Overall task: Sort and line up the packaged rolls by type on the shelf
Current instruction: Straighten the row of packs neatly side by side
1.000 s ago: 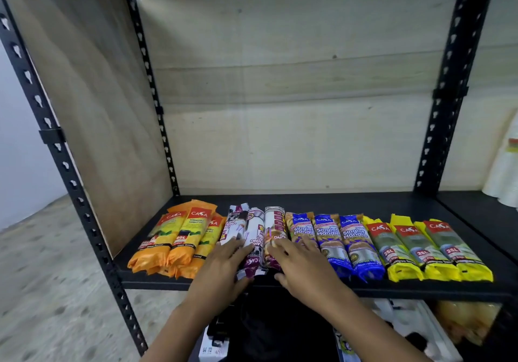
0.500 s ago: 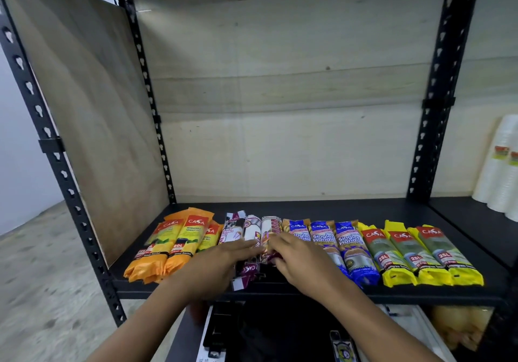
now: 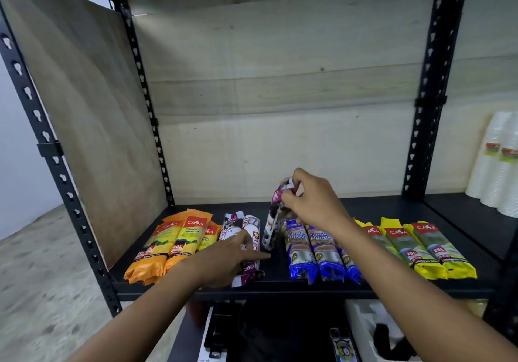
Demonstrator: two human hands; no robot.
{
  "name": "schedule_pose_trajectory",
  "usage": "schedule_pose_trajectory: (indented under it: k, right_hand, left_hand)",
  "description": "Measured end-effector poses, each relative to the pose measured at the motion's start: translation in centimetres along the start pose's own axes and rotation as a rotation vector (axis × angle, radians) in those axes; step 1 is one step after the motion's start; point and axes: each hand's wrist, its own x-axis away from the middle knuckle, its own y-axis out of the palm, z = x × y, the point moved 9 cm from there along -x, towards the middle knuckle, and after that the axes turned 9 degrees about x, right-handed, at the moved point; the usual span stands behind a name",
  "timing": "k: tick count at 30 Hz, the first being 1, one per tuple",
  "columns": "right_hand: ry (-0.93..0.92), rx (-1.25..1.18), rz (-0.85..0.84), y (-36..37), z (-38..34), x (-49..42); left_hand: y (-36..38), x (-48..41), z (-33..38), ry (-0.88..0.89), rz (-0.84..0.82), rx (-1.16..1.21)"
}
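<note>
Near the middle of the shelf, the right hand held one white roll by its top end, fingers pinched closed on the wrapper. The roll stood nearly upright, tilted, with its lower end close to or touching the shelf between the other white rolls and the blue rolls; contact could not be confirmed. The left hand lay flat, fingers extended and gripping nothing, pressing on the white rolls near the front edge.

Row order along the front edge, left to right: orange rolls, white rolls, blue rolls, yellow rolls. A gap remained between white and blue.

Probable faults from this state:

1. Slip. The grip was on the wrapper end only. A thin film pinch could let the roll drop and land crooked or across the blue rolls.
2. Knock-on. The right wrist hung just above the blue rolls. Lowering the roll could push their far ends and skew that group.
3. Overhang. The white rolls under the left hand reached the front edge. Sideways pressure could roll one off the shelf.
4. Misalignment. The lifted roll, laid at its present tilt, would probably not sit parallel with its group.
</note>
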Motion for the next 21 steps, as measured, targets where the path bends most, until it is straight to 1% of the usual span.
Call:
schedule_pose_trajectory:
  k: [2,5,8,10,12,16,18,21]
  right_hand:
    - [0.088,-0.12,-0.046,-0.2,0.5,-1.1]
    - [0.19,-0.294,-0.096,0.2,1.4,-2.4]
    - [0.26,-0.501,-0.206,1.3,2.4,-3.3]
    - [0.267,-0.568,-0.23,1.6,2.7,-3.8]
    - [0.283,-0.573,-0.207,1.9,3.7,-4.0]
    - [0.228,-0.421,-0.138,1.9,5.2,-4.5]
    - [0.207,-0.393,-0.116,2.1,5.7,-4.7]
    - [0.234,-0.414,-0.077,2.7,6.2,-4.7]
  left_hand:
    - [-0.6,-0.4,0.3,0.018,0.024,0.009]
    - [-1.8,-0.6,0.1,0.011,0.105,0.105]
    - [-3.5,-0.2,-0.1,0.026,0.255,0.195]
    - [-4.9,0.5,-0.5,0.044,0.397,0.258]
    - [-6.2,1.0,-1.3,0.0,0.536,0.344]
    - [-9.2,1.8,-3.1,-0.127,0.796,0.58]
    - [-10.5,2.0,-3.3,-0.166,0.865,0.639]
    - [-11.4,1.8,-4.0,-0.215,0.933,0.758]
